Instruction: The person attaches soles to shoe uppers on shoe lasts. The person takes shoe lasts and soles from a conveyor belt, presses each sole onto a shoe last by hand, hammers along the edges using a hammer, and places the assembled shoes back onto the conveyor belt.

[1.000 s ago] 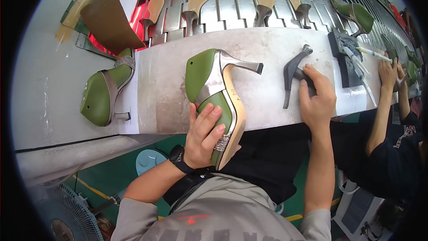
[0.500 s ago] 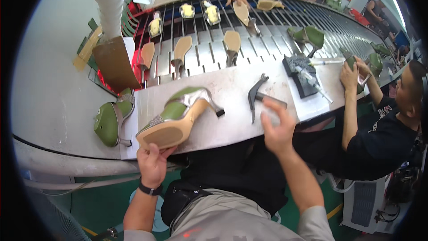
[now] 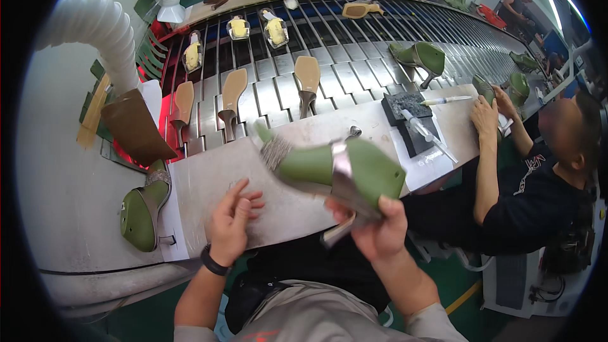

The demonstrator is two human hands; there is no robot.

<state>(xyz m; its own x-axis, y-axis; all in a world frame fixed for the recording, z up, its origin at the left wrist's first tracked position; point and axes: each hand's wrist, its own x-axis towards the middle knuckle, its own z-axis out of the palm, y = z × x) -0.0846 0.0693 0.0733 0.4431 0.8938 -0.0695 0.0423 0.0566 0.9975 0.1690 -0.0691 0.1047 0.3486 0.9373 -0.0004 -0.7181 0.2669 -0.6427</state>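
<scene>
My right hand (image 3: 373,228) grips a high-heeled shoe (image 3: 310,168) around its heel end. The shoe sits on a green plastic last, with a glittery band at the toe and a silvery strap, and it is lifted over the bench, slightly blurred. My left hand (image 3: 231,221) is empty, fingers apart, above the bench edge left of the shoe. Behind the shoe only the end of a hammer (image 3: 355,131) peeks out; the rest is hidden. Another shoe on a green last (image 3: 142,212) stands at the bench's left end.
A slatted metal conveyor (image 3: 266,98) runs beyond the bench, carrying soles with heels (image 3: 234,88), trays with yellow pieces (image 3: 275,30) and a green-lasted shoe (image 3: 421,58). A dark block (image 3: 411,114) with a syringe (image 3: 427,133) lies at right. A co-worker (image 3: 532,171) sits close on my right.
The shoe has passed from my left hand to my right and swung rightward, its toe now pointing left. My left hand has opened. The hammer has become mostly covered; my view has shifted.
</scene>
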